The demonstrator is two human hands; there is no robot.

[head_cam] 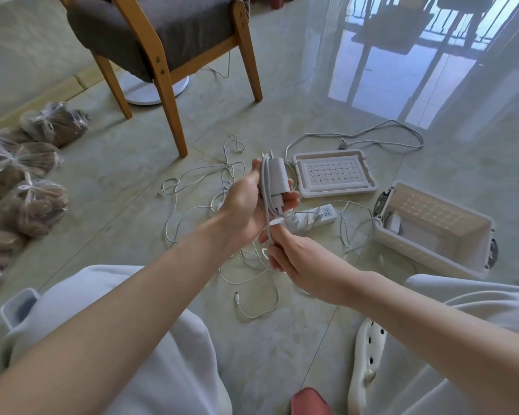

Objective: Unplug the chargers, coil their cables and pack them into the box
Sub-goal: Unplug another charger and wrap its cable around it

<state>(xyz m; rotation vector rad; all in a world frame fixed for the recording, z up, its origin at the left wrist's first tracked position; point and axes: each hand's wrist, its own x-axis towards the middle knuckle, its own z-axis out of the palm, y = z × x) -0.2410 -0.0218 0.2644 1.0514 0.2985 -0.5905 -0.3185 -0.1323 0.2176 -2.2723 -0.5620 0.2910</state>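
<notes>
My left hand (246,205) grips a white charger (277,181) upright, with turns of its cable wound along its left side. Just below, my right hand (294,259) pinches the white cable (268,226) that runs down from the charger. A white power strip (312,218) lies on the floor behind my hands. To the right stands the open beige box (432,232), with one white charger (394,224) inside at its left end. The box's lid (334,173) lies flat beyond the strip. Several loose white cables (198,187) are tangled across the tiles.
A wooden armchair (162,40) stands at the back left, with a white round fan base (153,91) under it. Tied plastic bags (33,205) line the left edge. My knees, a white clog (366,363) and a red object (309,401) are at the bottom.
</notes>
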